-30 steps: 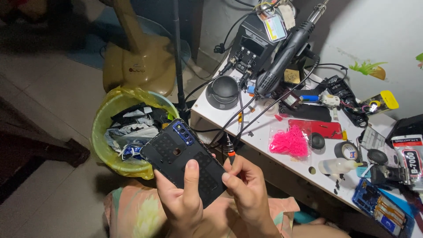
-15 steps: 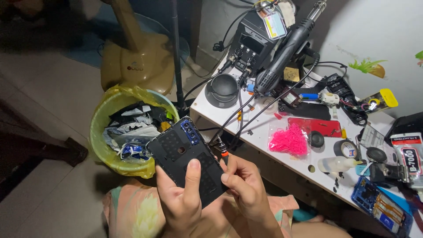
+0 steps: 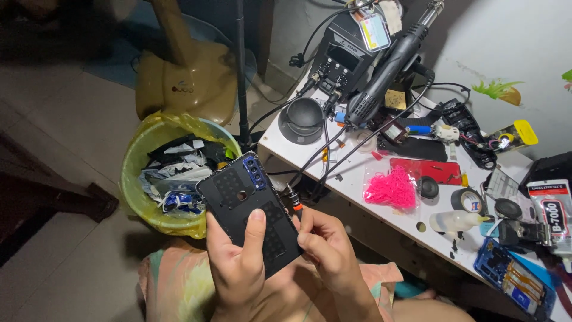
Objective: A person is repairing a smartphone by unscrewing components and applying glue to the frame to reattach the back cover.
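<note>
In the head view, the left hand (image 3: 238, 262) is gripping a black phone back cover (image 3: 250, 214) from below, thumb lying across its matt inner face, which is showing dotted adhesive patches and a blue camera window at the top corner. The cover is hovering over the person's lap, just off the white table's (image 3: 357, 179) near edge. The right hand (image 3: 325, 247) is pinching the cover's right edge, fingers curled shut; a thin orange-tipped tool (image 3: 293, 201) is sticking up beside them, possibly held, though the grip is hidden. On the table, a clear bag of pink fibres (image 3: 390, 188) is lying mid-surface beside a glossy red phone cover (image 3: 432, 171). A white glue tube with a red-and-black label (image 3: 551, 214) is sitting at the right edge. A black rework station (image 3: 345, 59) carrying a rectangular tag is standing at the far corner. A bin with a yellow liner (image 3: 149, 203) is sitting on the floor, left of the table.
</note>
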